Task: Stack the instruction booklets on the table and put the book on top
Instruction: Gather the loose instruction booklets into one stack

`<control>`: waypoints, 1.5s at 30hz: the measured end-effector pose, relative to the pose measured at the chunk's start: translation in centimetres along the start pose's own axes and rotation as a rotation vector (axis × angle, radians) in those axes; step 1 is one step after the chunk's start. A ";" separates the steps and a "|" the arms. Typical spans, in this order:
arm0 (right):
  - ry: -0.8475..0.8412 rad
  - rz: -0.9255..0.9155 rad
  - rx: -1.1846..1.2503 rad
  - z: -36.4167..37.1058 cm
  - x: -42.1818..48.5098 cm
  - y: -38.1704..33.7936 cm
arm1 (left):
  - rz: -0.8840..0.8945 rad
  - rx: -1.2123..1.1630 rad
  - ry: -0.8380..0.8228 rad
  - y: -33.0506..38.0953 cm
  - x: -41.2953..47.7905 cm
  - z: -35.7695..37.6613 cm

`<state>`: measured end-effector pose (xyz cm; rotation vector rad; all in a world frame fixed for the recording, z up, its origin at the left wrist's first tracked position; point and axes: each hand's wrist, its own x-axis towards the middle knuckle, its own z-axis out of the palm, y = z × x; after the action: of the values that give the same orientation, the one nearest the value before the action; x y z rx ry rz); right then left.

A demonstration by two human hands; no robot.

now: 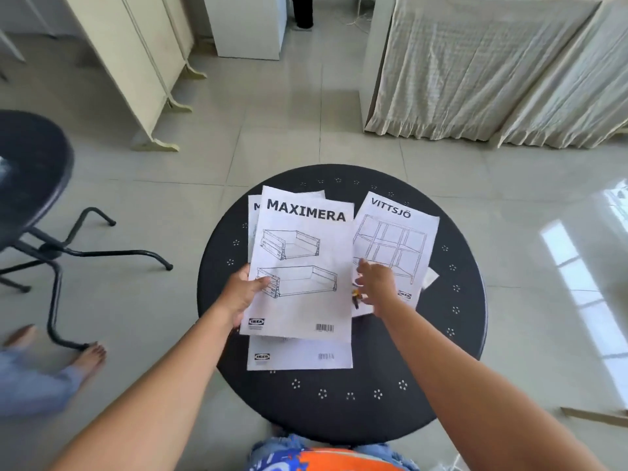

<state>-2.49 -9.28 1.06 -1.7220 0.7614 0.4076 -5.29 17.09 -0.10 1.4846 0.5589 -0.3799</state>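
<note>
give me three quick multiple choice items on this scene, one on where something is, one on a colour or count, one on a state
1. Where does the VITTSJÖ booklet lie relative to the top MAXIMERA booklet?
A. to its right
B. to its left
C. on the floor

2. What colour is the round table?
A. white
B. black
C. red

3. What is the left hand doing?
A. resting flat on the bare table
B. gripping the top MAXIMERA booklet by its left edge
C. hanging off the table at the person's side

Answers:
1. A, the VITTSJÖ cover sits on the right half of the table, partly tucked under the MAXIMERA booklet's right edge.
2. B, the perforated top is black all round the white booklets.
3. B, the thumb lies on the cover while the right hand reaches over the VITTSJÖ booklet.
</note>
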 end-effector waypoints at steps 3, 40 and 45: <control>0.006 0.026 -0.480 1.4 -0.3 0.9 | -0.010 0.035 0.050 -0.7 -0.7 -2.4; -0.098 0.125 0.239 0.9 -0.5 1.2 | -0.025 -0.054 -0.032 -1.6 -1.1 -1.2; -0.293 0.065 0.316 2.2 -0.6 0.2 | -0.059 -0.184 -0.042 -0.7 -1.4 -1.6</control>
<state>-2.76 -7.05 0.68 -1.3101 0.6306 0.5402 -7.01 18.53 0.13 1.2829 0.5898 -0.3943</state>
